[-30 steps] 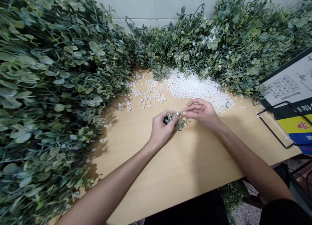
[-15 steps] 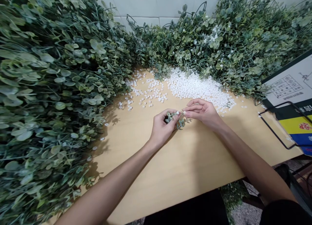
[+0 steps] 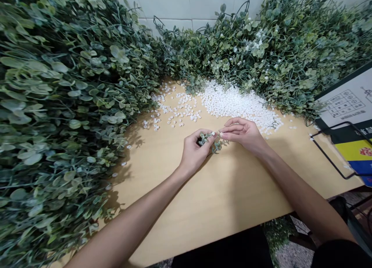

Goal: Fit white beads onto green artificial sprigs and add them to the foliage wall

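Above the middle of the table, my left hand is closed around a small artificial leafy sprig, its green leaves poking out between thumb and fingers. My right hand meets it from the right, thumb and forefinger pinched on a tiny white bead at a tip of the sprig. Whether the bead is fully on the stem is too small to tell. Just beyond both hands spreads a heap of small white beads.
Artificial greenery is piled high along the left, with more greenery at the back against a tiled wall. On the right stand a printed box and a black wire frame. Loose beads dot the wooden table.
Both hands keep nearly the same pose on the sprig. The whole view has shifted very slightly.
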{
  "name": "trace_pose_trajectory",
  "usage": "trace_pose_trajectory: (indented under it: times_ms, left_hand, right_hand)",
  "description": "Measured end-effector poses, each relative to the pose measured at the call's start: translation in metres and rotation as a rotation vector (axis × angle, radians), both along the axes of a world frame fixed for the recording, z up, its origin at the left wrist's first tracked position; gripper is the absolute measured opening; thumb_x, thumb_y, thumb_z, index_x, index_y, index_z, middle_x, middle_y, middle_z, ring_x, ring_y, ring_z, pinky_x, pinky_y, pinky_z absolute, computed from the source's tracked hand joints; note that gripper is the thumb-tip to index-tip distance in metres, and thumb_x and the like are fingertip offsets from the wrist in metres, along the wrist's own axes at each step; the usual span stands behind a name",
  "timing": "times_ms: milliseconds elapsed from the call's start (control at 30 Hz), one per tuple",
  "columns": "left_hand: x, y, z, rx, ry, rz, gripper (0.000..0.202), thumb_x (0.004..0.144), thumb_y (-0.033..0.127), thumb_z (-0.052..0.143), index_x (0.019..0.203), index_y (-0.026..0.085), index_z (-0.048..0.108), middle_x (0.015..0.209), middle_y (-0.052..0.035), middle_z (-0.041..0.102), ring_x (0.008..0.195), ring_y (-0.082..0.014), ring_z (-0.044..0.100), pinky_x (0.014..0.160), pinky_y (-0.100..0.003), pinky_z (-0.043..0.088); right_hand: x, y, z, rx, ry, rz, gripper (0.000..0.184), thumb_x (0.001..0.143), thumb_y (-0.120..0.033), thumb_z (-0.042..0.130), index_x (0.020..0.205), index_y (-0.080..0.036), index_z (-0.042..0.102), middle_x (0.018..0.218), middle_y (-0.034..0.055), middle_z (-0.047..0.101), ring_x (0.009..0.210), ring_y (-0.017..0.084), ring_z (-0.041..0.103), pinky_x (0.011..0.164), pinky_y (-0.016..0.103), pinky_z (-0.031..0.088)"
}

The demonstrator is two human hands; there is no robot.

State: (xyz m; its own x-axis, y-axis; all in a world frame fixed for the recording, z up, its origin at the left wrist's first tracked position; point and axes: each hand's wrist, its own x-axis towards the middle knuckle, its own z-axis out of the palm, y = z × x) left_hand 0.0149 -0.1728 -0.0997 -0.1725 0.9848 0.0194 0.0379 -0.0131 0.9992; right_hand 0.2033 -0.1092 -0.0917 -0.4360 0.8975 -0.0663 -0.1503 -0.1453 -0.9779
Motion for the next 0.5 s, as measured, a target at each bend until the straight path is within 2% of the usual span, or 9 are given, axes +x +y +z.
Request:
trace_pose_trajectory:
  times_ms: [167,300,500]
  left_hand:
    - [0.001,0.000,-0.001,0.001,0.001,-0.012,0.031,0.083,0.045,0.079,0.084,0.015,0.071,0.063,0.0021,0.059,0.055,-0.0094,0.049,0.052,-0.022,0.041]
    - [0.001,-0.001,-0.001,-0.009,-0.009,-0.024,0.032,0.083,0.046,0.079,0.085,0.016,0.070,0.064,0.0021,0.059,0.055,-0.0096,0.050,0.051,-0.021,0.042]
    - [0.000,-0.001,-0.002,0.007,-0.060,-0.047,0.030,0.086,0.045,0.078,0.086,0.016,0.069,0.073,-0.0009,0.067,0.061,-0.0107,0.056,0.058,-0.022,0.048]
  right_hand:
    - [-0.001,-0.001,-0.001,0.024,-0.007,-0.013,0.047,0.061,-0.030,0.099,0.097,-0.020,0.070,0.097,0.0058,0.083,0.087,0.020,0.079,0.085,0.034,0.065]
    - [-0.002,-0.004,0.000,0.076,0.020,-0.055,0.050,0.057,-0.029,0.101,0.093,-0.022,0.067,0.091,0.0034,0.082,0.081,0.018,0.078,0.080,0.030,0.065]
    - [-0.009,-0.012,0.000,0.207,0.011,-0.122,0.045,0.063,-0.037,0.099,0.092,-0.022,0.068,0.088,0.0025,0.081,0.082,0.019,0.079,0.083,0.032,0.066]
